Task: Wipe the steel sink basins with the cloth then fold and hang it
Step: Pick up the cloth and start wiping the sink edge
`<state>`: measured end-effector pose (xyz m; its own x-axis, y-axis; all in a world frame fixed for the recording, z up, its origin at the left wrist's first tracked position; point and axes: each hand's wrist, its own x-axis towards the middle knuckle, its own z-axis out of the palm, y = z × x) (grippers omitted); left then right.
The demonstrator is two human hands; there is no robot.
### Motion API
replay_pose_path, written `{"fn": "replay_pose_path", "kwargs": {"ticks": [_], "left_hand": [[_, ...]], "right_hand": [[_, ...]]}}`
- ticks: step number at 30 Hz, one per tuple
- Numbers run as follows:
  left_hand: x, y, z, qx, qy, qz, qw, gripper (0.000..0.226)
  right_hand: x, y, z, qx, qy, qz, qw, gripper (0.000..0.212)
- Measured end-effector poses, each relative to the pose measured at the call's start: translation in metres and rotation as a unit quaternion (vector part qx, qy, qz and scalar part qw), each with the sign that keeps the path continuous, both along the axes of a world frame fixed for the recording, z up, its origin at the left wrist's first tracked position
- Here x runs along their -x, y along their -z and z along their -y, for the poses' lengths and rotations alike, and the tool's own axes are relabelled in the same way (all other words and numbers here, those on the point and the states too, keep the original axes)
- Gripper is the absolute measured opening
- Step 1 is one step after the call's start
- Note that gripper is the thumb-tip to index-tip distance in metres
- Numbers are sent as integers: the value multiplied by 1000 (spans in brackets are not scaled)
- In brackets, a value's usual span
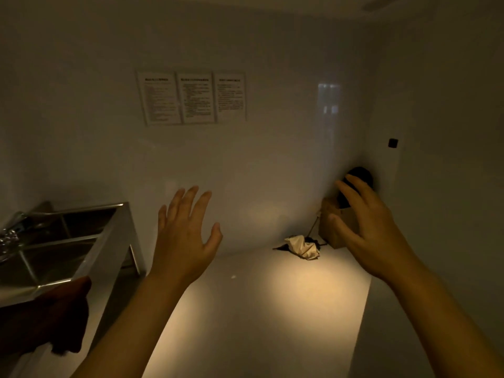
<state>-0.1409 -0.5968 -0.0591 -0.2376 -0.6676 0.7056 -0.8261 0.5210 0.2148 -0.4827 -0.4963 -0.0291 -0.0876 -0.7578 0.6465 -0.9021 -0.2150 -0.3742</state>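
Note:
The steel sink (114, 236) with its basins stands at the far left, seen from its right end. A dark cloth (61, 320) hangs draped over the sink's near front rim. My left hand (185, 236) is raised in mid-air to the right of the sink, fingers spread, holding nothing. My right hand (365, 227) is raised further right with fingers loosely bent and empty, in front of the room's corner. Neither hand touches the cloth or the sink.
A faucet (12, 230) shows at the left edge over the basins. In the far corner on the floor lie a cardboard box (338, 227), a black object (360, 175) and a crumpled pale rag (302, 246). Three posted sheets (191, 98) hang on the wall.

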Motion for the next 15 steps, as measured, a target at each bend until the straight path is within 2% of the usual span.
{"fn": "replay_pose_path", "kwargs": {"ticks": [8,15], "left_hand": [[14,8,71,-26,-43,5,999,68],[13,27,159,-18,-42,-8,999,67]], "right_hand": [[16,16,91,-12,-38,21,999,73],[13,27,186,-28,-39,-16,999,70]]}}
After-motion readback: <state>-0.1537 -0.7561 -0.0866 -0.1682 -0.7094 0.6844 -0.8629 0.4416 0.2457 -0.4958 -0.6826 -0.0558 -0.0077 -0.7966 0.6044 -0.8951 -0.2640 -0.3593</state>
